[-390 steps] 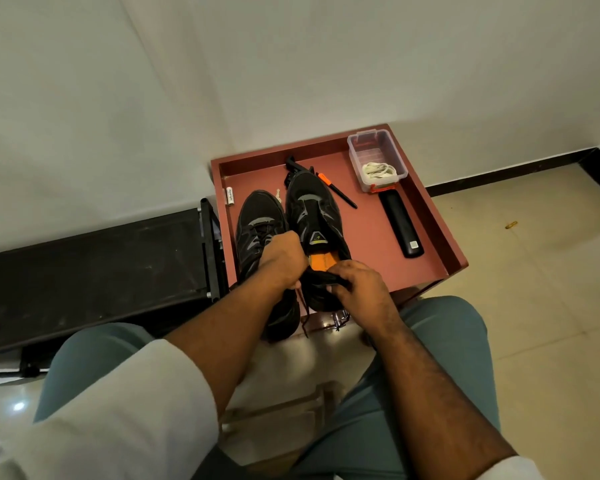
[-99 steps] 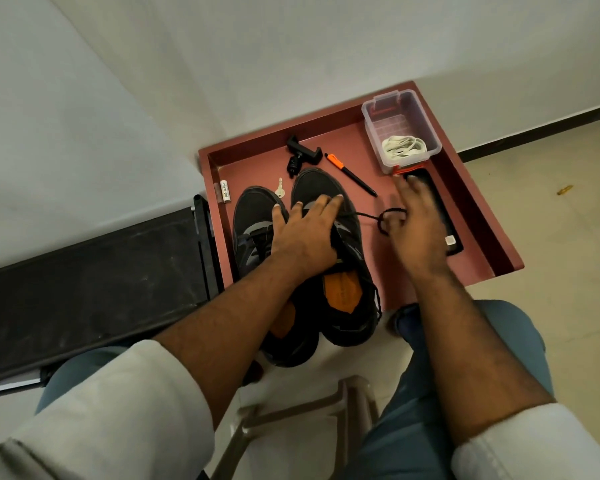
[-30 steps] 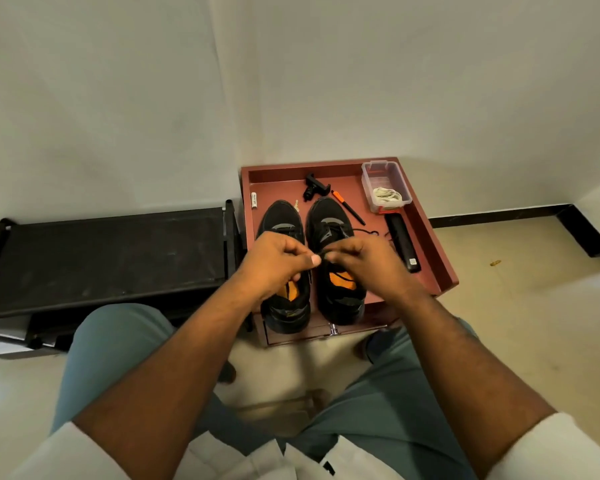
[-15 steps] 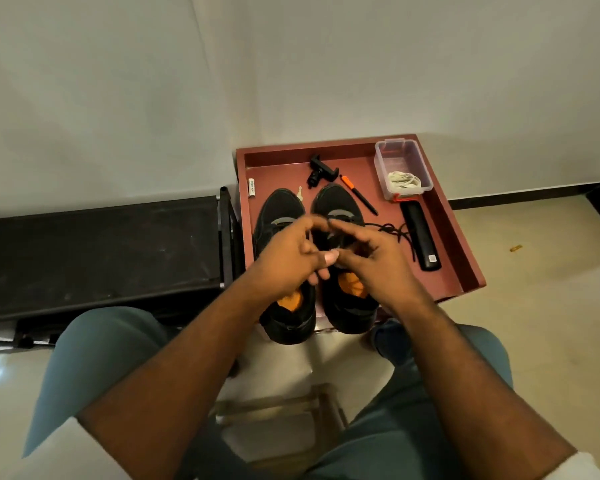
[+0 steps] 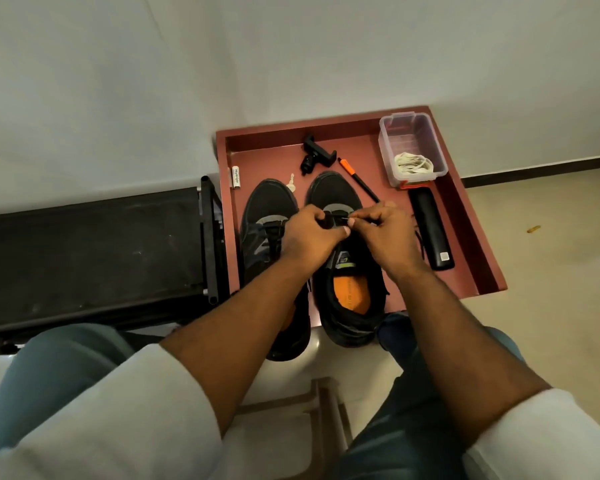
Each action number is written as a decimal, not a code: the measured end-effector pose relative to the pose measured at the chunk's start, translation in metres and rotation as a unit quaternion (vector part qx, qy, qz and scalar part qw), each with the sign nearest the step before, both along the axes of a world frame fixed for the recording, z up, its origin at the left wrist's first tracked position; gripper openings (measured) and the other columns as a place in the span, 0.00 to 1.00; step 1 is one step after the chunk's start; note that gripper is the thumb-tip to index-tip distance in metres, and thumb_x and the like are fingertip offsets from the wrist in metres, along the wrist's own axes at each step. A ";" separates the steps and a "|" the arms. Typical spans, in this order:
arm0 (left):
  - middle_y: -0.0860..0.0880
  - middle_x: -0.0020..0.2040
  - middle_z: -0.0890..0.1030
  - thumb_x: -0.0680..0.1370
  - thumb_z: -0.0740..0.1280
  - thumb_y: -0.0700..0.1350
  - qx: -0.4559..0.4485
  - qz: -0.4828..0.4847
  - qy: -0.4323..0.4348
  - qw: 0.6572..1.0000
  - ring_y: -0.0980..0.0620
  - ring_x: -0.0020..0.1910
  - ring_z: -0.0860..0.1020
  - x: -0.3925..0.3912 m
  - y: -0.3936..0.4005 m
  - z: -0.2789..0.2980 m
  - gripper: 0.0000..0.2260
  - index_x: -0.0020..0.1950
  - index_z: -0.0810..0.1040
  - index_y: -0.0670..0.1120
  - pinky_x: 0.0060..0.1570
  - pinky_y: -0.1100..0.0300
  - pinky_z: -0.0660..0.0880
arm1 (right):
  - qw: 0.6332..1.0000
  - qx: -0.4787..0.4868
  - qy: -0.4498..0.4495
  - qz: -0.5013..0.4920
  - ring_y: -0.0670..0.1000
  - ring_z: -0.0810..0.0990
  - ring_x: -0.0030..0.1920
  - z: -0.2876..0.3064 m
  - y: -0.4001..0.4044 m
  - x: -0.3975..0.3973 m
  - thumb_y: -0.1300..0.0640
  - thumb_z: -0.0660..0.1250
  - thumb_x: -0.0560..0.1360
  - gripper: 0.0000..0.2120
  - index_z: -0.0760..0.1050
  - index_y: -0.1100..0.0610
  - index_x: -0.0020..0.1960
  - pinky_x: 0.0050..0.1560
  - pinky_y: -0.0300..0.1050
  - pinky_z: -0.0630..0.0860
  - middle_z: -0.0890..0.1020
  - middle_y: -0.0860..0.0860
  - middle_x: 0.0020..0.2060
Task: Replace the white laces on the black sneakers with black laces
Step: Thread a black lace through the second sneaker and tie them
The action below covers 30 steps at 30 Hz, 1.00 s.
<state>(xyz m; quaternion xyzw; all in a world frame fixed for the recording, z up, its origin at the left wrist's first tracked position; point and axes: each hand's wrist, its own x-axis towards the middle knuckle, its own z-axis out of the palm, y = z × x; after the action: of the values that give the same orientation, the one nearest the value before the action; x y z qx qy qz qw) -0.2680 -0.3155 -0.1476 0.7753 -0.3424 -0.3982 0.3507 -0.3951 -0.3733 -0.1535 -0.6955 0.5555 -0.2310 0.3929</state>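
Both hands met at frame centre over the right sneaker (image 5: pixel 347 271), which stood beside the left sneaker (image 5: pixel 267 216) on the red tray (image 5: pixel 465 258). Left hand (image 5: pixel 309 233) was curled, thumb and fingers pinching the black lace (image 5: pixel 338 221) at the lower eyelets. Right hand (image 5: pixel 385 233) likewise pinched the lace. White laces (image 5: pixel 413 164) lay in the clear box (image 5: pixel 409 133), upper right.

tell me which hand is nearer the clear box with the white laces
Right. The right hand is over the right shoe, just below and left of the box; the left hand sits farther left, between the shoes.
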 end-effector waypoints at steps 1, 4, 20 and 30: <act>0.49 0.48 0.78 0.70 0.77 0.49 0.006 -0.004 -0.011 1.000 0.49 0.48 0.78 0.000 0.000 -0.002 0.20 0.58 0.77 0.44 0.49 0.53 0.78 | 0.999 -0.012 0.036 0.011 0.49 0.77 0.49 -0.004 -0.003 0.003 0.60 0.72 0.74 0.06 0.84 0.57 0.51 0.52 0.40 0.73 0.76 0.50 0.45; 0.50 0.49 0.80 0.69 0.77 0.45 0.007 0.010 0.001 1.000 0.47 0.49 0.81 0.005 0.004 -0.007 0.21 0.61 0.80 0.44 0.49 0.50 0.81 | 0.994 -0.039 0.100 0.035 0.46 0.74 0.48 -0.008 -0.007 0.010 0.59 0.71 0.75 0.08 0.84 0.58 0.52 0.48 0.34 0.66 0.74 0.50 0.46; 0.41 0.52 0.83 0.74 0.73 0.36 0.049 0.050 0.223 0.972 0.41 0.52 0.83 0.018 0.001 -0.006 0.16 0.62 0.79 0.41 0.51 0.38 0.80 | 0.986 0.134 -0.087 -0.048 0.50 0.79 0.50 -0.028 -0.003 0.024 0.64 0.71 0.74 0.07 0.81 0.54 0.40 0.53 0.44 0.78 0.75 0.50 0.46; 0.49 0.37 0.78 0.77 0.69 0.44 0.013 0.044 0.005 0.999 0.45 0.37 0.81 0.006 -0.010 -0.017 0.08 0.38 0.75 0.51 0.32 0.44 0.82 | 0.997 0.040 0.049 0.032 0.51 0.76 0.51 -0.037 -0.006 0.023 0.55 0.69 0.77 0.06 0.84 0.54 0.50 0.54 0.53 0.77 0.72 0.50 0.46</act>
<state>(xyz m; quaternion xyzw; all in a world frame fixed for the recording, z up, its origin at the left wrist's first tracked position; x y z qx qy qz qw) -0.2621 -0.3258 -0.1649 0.7917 -0.3012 -0.3910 0.3598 -0.3717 -0.3788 -0.1902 -0.7071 0.5602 -0.1612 0.4002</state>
